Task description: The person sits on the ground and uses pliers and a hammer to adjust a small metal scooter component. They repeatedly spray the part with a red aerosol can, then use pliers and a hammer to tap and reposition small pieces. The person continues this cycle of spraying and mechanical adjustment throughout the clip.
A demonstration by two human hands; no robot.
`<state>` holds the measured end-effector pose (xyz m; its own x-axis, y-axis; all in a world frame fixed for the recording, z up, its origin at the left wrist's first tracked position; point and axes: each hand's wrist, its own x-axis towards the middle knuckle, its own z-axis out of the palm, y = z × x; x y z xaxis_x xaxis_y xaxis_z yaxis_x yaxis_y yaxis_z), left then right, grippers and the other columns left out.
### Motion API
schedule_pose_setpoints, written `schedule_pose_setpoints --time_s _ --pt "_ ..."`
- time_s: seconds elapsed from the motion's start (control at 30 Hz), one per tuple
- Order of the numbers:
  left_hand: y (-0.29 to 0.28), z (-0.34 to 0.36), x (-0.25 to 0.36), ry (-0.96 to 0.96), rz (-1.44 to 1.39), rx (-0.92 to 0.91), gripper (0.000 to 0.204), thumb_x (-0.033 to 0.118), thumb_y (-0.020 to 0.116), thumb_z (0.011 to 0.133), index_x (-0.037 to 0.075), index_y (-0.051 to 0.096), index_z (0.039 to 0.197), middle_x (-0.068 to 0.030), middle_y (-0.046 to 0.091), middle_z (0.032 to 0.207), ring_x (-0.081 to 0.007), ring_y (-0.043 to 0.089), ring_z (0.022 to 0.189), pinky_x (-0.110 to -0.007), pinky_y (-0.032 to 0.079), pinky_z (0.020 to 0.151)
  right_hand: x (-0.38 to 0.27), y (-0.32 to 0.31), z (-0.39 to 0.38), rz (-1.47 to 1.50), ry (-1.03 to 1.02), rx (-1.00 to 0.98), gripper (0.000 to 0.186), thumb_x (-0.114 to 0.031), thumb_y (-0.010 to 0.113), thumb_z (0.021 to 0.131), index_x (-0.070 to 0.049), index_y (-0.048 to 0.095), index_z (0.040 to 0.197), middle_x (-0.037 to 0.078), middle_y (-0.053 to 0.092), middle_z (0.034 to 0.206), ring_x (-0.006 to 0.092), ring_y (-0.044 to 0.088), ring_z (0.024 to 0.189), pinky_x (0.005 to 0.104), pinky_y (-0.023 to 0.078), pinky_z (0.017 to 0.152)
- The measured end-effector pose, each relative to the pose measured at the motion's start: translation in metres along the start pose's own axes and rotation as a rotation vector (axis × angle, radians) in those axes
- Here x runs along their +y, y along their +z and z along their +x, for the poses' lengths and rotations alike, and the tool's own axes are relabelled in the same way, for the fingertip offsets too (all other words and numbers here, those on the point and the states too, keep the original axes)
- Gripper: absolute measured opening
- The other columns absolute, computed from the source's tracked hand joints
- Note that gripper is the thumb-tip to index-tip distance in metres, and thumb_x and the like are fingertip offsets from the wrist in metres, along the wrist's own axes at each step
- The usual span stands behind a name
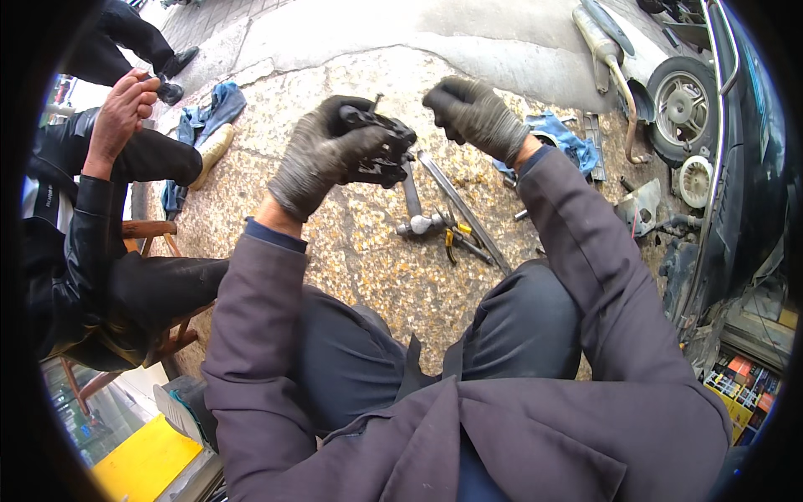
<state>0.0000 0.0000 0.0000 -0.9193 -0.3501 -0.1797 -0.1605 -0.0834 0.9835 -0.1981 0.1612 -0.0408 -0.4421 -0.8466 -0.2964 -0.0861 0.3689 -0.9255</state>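
Left hand, in a grimy knit glove, holds a black metal part up over the stone pavement, roughly chest-forward and above the tools lying below. Grip is pressed together around the part's left side, fingers wrapped over the top, thumb underneath as far as can be told. A short pin or bolt stands up from the part's top edge.

Right hand, also gloved, hangs just beside the part, apart from it. Fingers curled in loosely; whether they pinch something small cannot be told.

Handling judgement: the part looks like a cast metal assembly, so rigid, dense for its size, with no give. Looks greasy and dirty, so likely slippery; the gloves should help. Irregular shape with lugs and recesses, so best taken around the solid body as the left hand does, not by the protruding pin.

On the ground below: a hammer with a steel head, yellow-handled pliers, a long flat metal bar. A blue rag lies further right, near a scooter wheel. A seated person in black is at the left.
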Motion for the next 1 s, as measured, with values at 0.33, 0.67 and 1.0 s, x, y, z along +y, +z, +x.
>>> schedule_pose_setpoints --time_s 0.33,0.67,1.0 --pt "-0.033 -0.014 -0.015 -0.073 -0.305 0.015 0.043 0.025 0.063 0.097 0.002 0.056 0.131 -0.0112 0.068 0.118 -0.0195 0.068 0.102 -0.036 0.058 0.087 0.247 0.065 -0.060 -0.956 0.181 -0.294 0.051 -0.047 0.067 0.087 -0.006 0.063 0.117 0.022 0.067 0.114 0.0394 0.064 0.108 0.0470 0.052 0.091" --pt "-0.034 -0.008 -0.018 -0.086 -0.452 0.062 0.037 0.023 0.065 0.095 0.002 0.059 0.125 -0.0083 0.069 0.107 -0.0162 0.069 0.092 -0.035 0.060 0.081 0.262 0.065 -0.064 -0.671 0.103 -0.178 0.037 -0.032 0.074 0.080 -0.007 0.065 0.105 0.022 0.068 0.100 0.0383 0.067 0.095 0.0468 0.052 0.083" --pt "-0.021 0.007 -0.015 -0.125 -0.491 -0.010 0.046 0.023 0.070 0.090 0.003 0.056 0.129 -0.0099 0.070 0.110 -0.0190 0.071 0.088 -0.034 0.061 0.079 0.094 -0.020 -0.026 0.254 -0.142 -0.146 0.051 -0.010 0.075 0.082 0.003 0.060 0.129 0.011 0.065 0.123 0.0187 0.060 0.115 0.0320 0.050 0.095"
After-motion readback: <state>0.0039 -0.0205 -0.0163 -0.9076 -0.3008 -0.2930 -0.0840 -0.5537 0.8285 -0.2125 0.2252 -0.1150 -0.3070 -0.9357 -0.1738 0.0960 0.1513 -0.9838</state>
